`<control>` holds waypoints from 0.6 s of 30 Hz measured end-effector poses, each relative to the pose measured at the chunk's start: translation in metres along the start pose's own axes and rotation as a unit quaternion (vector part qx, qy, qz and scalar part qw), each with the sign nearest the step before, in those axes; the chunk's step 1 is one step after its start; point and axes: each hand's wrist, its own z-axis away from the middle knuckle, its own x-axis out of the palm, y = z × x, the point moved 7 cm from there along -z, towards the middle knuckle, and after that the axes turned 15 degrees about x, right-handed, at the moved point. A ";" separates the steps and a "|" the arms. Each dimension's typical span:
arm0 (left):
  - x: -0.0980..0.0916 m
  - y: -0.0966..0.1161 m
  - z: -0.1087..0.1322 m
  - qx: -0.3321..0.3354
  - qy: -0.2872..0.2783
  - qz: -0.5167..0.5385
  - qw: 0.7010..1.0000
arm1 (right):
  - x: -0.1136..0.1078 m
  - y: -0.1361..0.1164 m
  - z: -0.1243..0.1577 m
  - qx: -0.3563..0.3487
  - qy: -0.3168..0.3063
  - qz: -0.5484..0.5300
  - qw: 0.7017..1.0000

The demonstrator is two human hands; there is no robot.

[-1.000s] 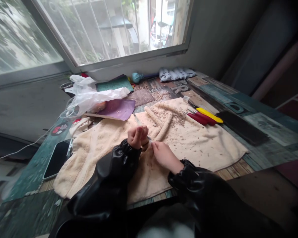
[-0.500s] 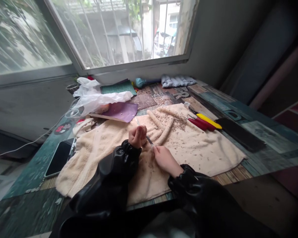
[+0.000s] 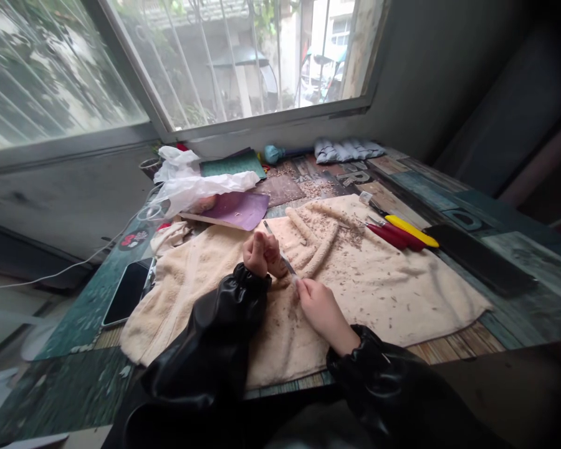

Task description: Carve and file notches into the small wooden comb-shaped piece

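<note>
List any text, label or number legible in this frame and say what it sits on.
"R": a large printed letter on the patterned table top, at near the far edge; the letters beside it are covered with shavings and cannot be read.
Dark round sticker with red marks, left of the beige towel: too blurred to read.
Phone: screen dark, no text.

Dim window daylight, warped edges

Towel (image 3: 393, 293) lying across the desk (image 3: 518, 249) under the window (image 3: 243, 62).
Both hands are resting on the towel; the phone (image 3: 128, 292) is lying left of it, the carving knives (image 3: 402, 231) are sitting on its right edge, and the plastic bag (image 3: 201, 184) and cutting mat (image 3: 234, 165) are lying behind.
</note>
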 end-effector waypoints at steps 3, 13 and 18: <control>0.005 0.004 0.006 0.045 -0.022 -0.046 0.998 | -0.004 0.000 -0.001 0.002 0.036 0.002 0.999; 0.012 0.032 -0.007 0.001 0.087 0.057 0.995 | -0.050 0.009 -0.025 0.037 0.002 -0.293 0.955; 0.014 0.053 -0.022 -0.001 0.118 0.139 0.983 | -0.038 -0.005 -0.030 0.088 -0.214 -0.494 0.838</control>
